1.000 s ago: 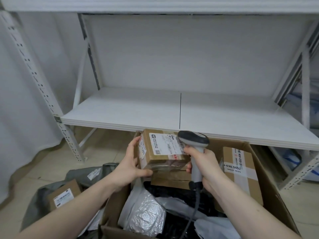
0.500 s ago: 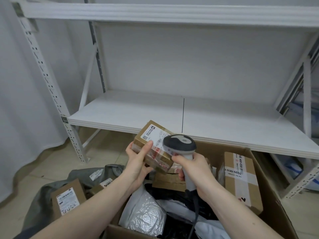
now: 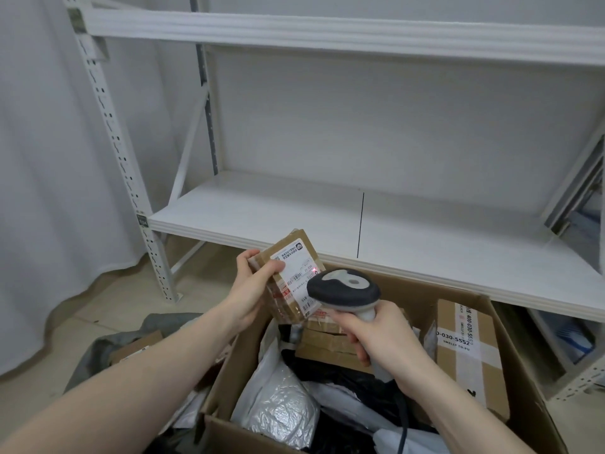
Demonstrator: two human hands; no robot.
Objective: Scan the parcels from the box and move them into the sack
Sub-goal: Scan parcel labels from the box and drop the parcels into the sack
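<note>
Head: box (image 3: 517,404) holds parcels (image 3: 468,352); sack (image 3: 108,345) beside.

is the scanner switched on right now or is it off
On. A red dot of light shows on the white label of the small parcel that the left hand holds before the scanner, gripped by the right hand.

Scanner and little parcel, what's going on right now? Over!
Left hand grips small brown parcel, label up. Right hand grips scanner, red dot on label. Parcel above open box, not in sack yet. Nothing blocking.
</note>
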